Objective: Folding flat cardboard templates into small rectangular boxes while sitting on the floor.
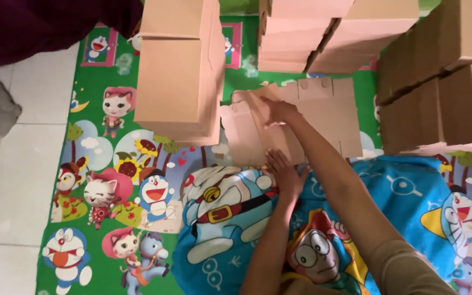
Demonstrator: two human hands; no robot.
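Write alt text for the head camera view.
Two bare hands, the right hand farther out and the left hand nearer, press on a flat unfolded cardboard box blank lying on a cartoon-printed play mat. Stacks of assembled cardboard boxes surround it.

Open mat (110, 180) leftward; stacked boxes (178, 71) left, box wall (438, 82) right.

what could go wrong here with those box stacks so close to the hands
The tall stack of folded boxes stands right beside the flat cardboard sheet that both hands press; a nudge from the left hand or the right hand might tip it. The boxes on the right crowd the sheet's other edge, so unfolding it may knock them. The sheet partly rests on the blue blanket, an uneven base that might make creases go crooked.
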